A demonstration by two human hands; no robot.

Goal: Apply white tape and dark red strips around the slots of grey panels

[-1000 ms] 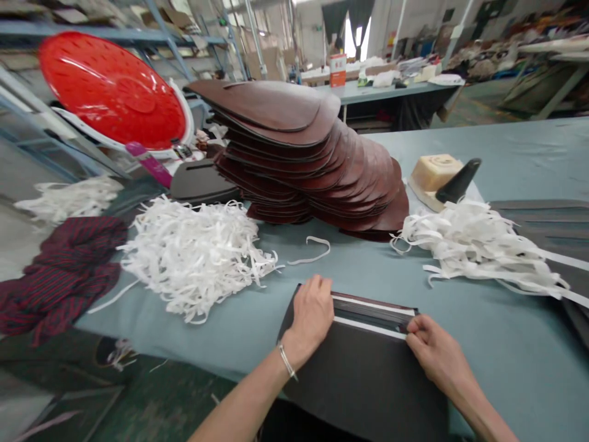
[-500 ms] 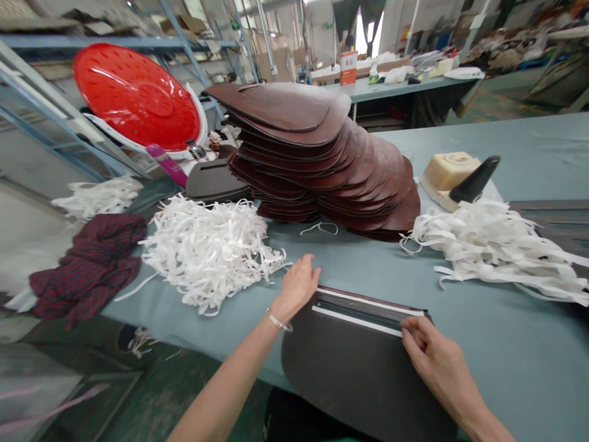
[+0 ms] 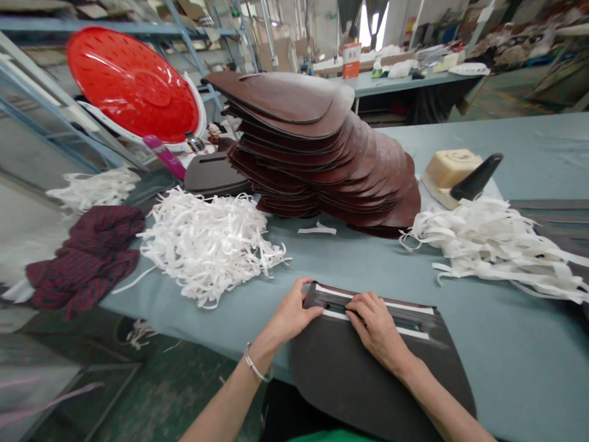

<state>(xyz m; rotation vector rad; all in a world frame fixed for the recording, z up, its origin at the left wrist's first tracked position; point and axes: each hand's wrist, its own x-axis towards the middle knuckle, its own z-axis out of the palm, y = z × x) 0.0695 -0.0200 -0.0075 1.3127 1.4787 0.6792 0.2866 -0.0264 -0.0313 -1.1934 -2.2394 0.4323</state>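
A dark brown leather panel (image 3: 368, 374) with a slot and two white tape strips lies at the table's near edge. My left hand (image 3: 291, 314) grips the panel's left corner, thumb on top, fingers curled round the edge. My right hand (image 3: 376, 325) presses flat on the tape beside the slot, fingers together and pointing left. A tall leaning stack of reddish-brown leather panels (image 3: 317, 147) stands behind. Heaps of white tape backing strips lie to the left (image 3: 209, 242) and to the right (image 3: 488, 242).
The blue-grey table (image 3: 506, 362) runs right and back. A beige block with a black horn-shaped tool (image 3: 458, 175) sits behind the right heap. A red round lid (image 3: 131, 86), a dark striped cloth (image 3: 87, 255) and metal shelving stand at the left.
My right hand slid from the panel's right end leftward along the tape to the slot's left part. My left hand lifted off, then came back to grip the panel's left corner.
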